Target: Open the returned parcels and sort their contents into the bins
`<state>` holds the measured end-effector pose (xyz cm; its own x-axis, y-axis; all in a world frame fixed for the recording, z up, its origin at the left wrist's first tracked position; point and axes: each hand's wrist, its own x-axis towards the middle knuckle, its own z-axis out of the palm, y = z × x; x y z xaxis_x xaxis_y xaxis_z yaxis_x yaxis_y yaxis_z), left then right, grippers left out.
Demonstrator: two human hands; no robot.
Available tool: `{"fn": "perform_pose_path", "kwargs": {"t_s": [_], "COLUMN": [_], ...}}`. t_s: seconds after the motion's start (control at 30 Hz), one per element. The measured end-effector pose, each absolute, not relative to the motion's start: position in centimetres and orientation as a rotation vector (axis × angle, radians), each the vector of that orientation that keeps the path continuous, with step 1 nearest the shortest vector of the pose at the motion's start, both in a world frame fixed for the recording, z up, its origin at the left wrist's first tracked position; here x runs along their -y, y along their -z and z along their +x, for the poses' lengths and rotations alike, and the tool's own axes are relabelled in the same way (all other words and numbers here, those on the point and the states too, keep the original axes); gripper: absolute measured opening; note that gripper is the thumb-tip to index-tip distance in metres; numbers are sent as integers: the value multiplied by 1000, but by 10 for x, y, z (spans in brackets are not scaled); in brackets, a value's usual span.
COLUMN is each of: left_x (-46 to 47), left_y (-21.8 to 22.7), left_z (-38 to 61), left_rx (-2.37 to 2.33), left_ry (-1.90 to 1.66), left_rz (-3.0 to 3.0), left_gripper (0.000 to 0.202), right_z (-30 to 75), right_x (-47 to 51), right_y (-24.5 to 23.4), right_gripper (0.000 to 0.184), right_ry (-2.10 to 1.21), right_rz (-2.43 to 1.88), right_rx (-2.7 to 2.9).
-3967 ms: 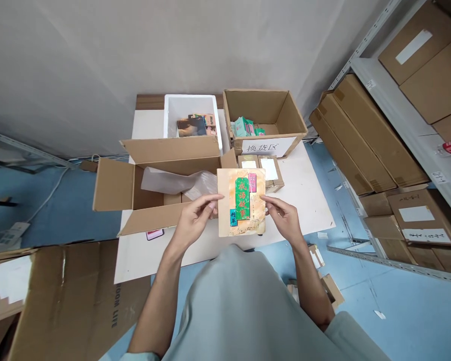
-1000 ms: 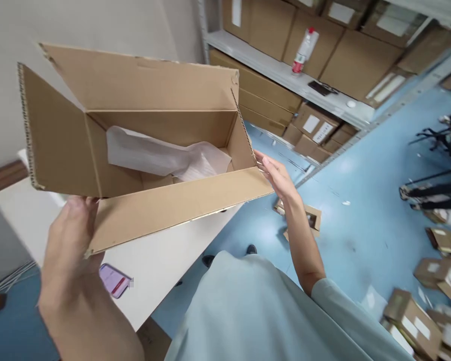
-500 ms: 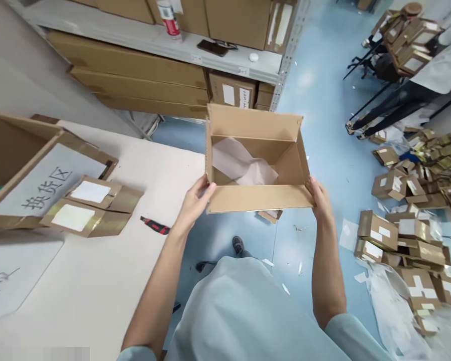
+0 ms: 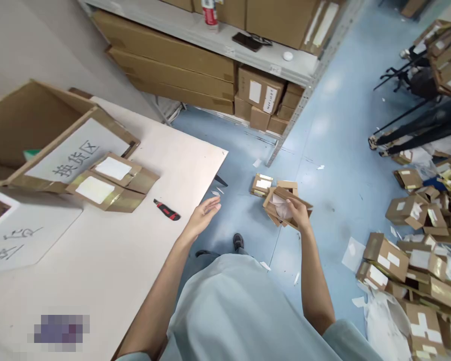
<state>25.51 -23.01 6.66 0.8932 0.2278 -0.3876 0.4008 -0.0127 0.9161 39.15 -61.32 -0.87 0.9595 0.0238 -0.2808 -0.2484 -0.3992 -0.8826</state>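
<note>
The open cardboard box (image 4: 304, 204) with thin whitish paper (image 4: 281, 206) inside now looks much smaller, down near the floor below my hands; whether it touches the floor I cannot tell. My right hand (image 4: 299, 214) covers part of it in the view, fingers loosely apart and apparently holding nothing. Near the table's corner, my left hand (image 4: 206, 214) is open and empty over the floor. A red and black box cutter (image 4: 167, 209) lies on the white table (image 4: 120, 265) to the left of it.
Two taped cartons (image 4: 113, 183) and a big labelled box (image 4: 73, 145) stand on the table. A metal shelf (image 4: 285, 67) with boxes is ahead. Several opened cartons (image 4: 387, 255) pile up on the floor at right. A person's legs (image 4: 417, 128) show at far right.
Both hands have let go of the open box, which has dropped toward the floor. My hands have come closer together. The view has shifted, so shelf and table sit farther right.
</note>
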Motion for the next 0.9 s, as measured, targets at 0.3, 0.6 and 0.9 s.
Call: {"fn": "perform_pose_path", "kwargs": {"t_s": [0.3,0.6,0.9], "left_x": [121,28,-4], "left_y": [-75,-68,-56], "left_z": [126,-19,-84], "left_rx": [-770,-1034,-1130], "left_ry": [-213,-399,-501], "left_rz": [1449,1262,1132], "left_gripper": [76,78,76], "right_z": [391,286,226], "right_x": [359,125,5], "right_y": [5,4,34], "right_gripper": [54,50,60], "right_ry": [-714,-1000,-1170], "right_rz": [-1857,-1767,-1751], "right_rx": [365,614,572]}}
